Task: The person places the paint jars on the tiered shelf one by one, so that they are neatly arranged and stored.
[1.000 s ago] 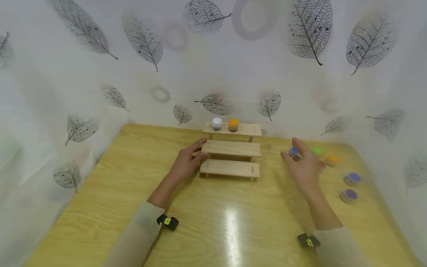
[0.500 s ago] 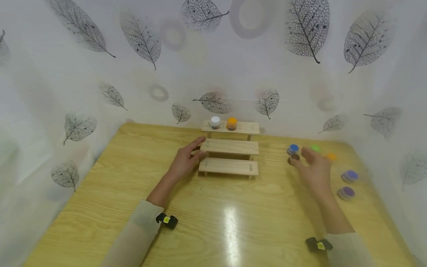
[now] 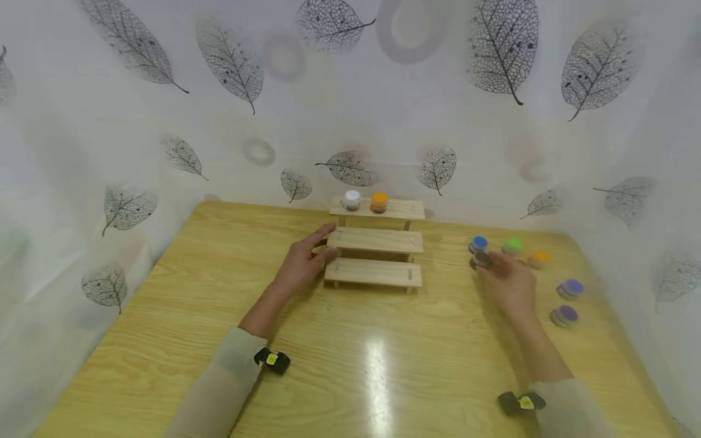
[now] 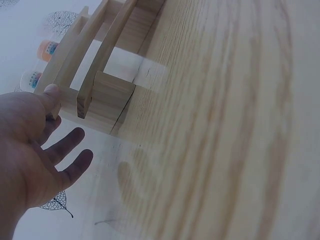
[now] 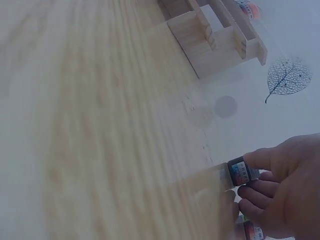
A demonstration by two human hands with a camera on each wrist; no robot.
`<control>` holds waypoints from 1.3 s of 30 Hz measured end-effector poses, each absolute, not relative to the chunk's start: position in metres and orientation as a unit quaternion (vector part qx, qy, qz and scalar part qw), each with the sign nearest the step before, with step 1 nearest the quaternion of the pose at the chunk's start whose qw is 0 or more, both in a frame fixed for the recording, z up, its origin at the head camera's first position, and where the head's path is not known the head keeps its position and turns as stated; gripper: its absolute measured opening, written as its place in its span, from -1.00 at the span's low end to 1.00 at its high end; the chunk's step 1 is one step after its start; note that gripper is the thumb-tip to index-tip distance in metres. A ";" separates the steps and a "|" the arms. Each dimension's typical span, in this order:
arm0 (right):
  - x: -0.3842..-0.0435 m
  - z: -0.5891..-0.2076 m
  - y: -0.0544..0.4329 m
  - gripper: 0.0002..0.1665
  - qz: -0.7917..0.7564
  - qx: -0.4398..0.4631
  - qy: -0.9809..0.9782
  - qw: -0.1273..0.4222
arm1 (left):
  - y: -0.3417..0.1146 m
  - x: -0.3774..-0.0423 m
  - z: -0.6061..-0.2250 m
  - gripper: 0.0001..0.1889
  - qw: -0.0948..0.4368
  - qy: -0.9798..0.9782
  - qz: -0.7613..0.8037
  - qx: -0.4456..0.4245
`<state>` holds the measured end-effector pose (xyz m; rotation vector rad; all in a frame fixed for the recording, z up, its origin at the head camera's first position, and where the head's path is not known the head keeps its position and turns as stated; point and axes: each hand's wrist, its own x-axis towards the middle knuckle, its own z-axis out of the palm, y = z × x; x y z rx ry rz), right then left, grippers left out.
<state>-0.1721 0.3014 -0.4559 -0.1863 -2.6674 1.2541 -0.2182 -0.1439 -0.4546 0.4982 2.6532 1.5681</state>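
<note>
A three-tier wooden stand (image 3: 375, 240) sits at the back of the table. My left hand (image 3: 301, 264) holds the left end of its middle tier between thumb and index finger; the other fingers (image 4: 75, 167) are spread in the left wrist view. On the top tier stand a white-lidded jar (image 3: 352, 200) and an orange-lidded jar (image 3: 379, 202). At the right, my right hand (image 3: 509, 286) pinches a small dark-lidded jar (image 3: 480, 260) resting on the table. In the right wrist view the thumb touches this dark jar (image 5: 241, 171) with fingers curled below. A blue-lidded jar (image 3: 478, 244) stands just behind it.
Right of the right hand stand a green-lidded jar (image 3: 513, 245), an orange-lidded jar (image 3: 539, 258) and two purple-lidded jars, one behind (image 3: 571, 288) and one nearer (image 3: 564, 316). A leaf-patterned white sheet (image 3: 350, 91) hangs along the table's back and sides.
My right hand shifts right past the dark jar, then back left and closes on it. The left hand stays at the stand.
</note>
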 end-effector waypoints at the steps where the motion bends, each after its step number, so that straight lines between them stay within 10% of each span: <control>1: -0.173 -0.457 0.301 -0.37 0.418 -0.064 -0.901 0.101 | -0.144 -0.218 -0.454 -0.38 0.009 0.850 0.502 0.159; 39: -0.198 -0.400 0.230 -0.49 0.429 0.023 -0.881 0.199 | -0.143 -0.216 -0.455 -0.39 -0.003 0.854 0.493 0.167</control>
